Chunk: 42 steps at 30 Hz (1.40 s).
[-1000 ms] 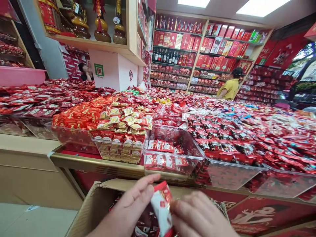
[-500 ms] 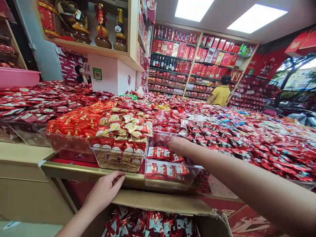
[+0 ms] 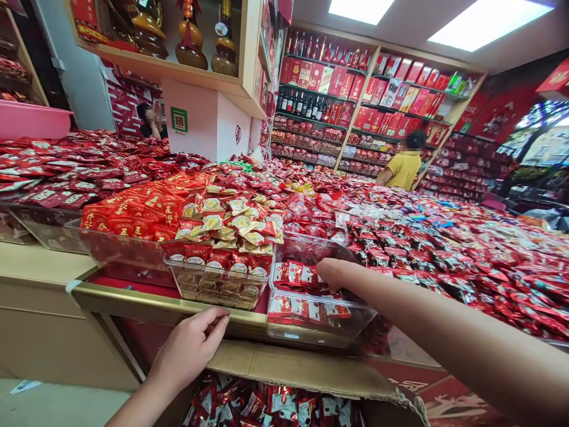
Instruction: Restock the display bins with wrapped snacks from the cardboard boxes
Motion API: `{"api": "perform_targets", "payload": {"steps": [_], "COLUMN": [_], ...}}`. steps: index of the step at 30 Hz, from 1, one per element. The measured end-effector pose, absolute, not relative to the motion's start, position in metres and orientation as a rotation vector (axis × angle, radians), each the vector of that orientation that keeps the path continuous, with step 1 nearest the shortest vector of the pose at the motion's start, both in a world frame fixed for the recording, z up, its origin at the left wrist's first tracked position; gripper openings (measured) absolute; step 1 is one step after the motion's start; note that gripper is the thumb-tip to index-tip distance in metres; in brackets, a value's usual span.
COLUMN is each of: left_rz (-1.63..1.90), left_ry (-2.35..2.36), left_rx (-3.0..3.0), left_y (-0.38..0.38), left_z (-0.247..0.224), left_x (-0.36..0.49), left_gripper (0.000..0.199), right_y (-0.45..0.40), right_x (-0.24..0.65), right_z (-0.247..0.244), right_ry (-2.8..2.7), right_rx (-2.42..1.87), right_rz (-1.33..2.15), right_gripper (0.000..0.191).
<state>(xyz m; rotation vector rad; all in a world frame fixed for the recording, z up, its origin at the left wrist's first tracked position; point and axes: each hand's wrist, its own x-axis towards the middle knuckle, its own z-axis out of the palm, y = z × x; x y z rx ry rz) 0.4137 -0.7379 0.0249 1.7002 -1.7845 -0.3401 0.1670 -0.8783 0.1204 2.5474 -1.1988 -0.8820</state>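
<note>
My left hand (image 3: 193, 344) is at the gold-edged counter front, above the left end of a cardboard box flap (image 3: 284, 365). Its thumb and forefinger tips meet, and nothing shows between them. Reaching into a clear plastic bin (image 3: 306, 335), my right hand (image 3: 331, 273) points down at small red-and-white wrapped packets (image 3: 300, 274). Most of its fingers are hidden behind the hand and wrist, so I cannot see whether it grips a packet. Similar red-and-white packets (image 3: 284, 406) fill the open box below the counter.
Left of the bin, gold durian packets (image 3: 240, 225) heap over another clear bin, beside red packets (image 3: 137, 207). Piled sweets spread behind and right. A display cabinet (image 3: 178, 77) juts out above. A person in yellow (image 3: 404, 169) stands at the back; another person (image 3: 152, 121) is behind the counter.
My right hand has lowered slightly toward the packets inside the bin, and a finger now shows below it. My left hand has barely moved. The whole view has shifted slightly.
</note>
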Motion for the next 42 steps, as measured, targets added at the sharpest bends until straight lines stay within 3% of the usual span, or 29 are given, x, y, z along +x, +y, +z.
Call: {"api": "perform_targets", "payload": {"steps": [9,17,23,35,42], "left_rz": [-0.303,-0.337,-0.276,-0.202,-0.161], "left_ry": [-1.808,-1.836,-1.818,-1.775,-1.786], "left_rx": [1.745,1.755,1.745,1.774,1.715], "left_y": [-0.739,-0.735,-0.734,-0.732,-0.736], "left_z": [0.028,0.030,0.028,0.026,0.025], "left_x": [0.412,0.409,0.410,0.406,0.409], "left_gripper": [0.025,0.027,0.026,0.026,0.025], "right_y": [-0.881,-0.881,-0.889,-0.900,-0.879], "right_x": [0.164,0.199,0.215,0.203,0.198], "right_z": [0.143,0.134,0.120,0.109,0.147], "right_ry": [-1.242,-0.901,-0.877,-1.021,-1.130], "right_rx": [2.602,2.820,2.765,2.851,2.909], "right_rz": [-0.604,-0.397,-0.466,-0.401,-0.161], "right_gripper": [0.010,0.050,0.039,0.041,0.035]}}
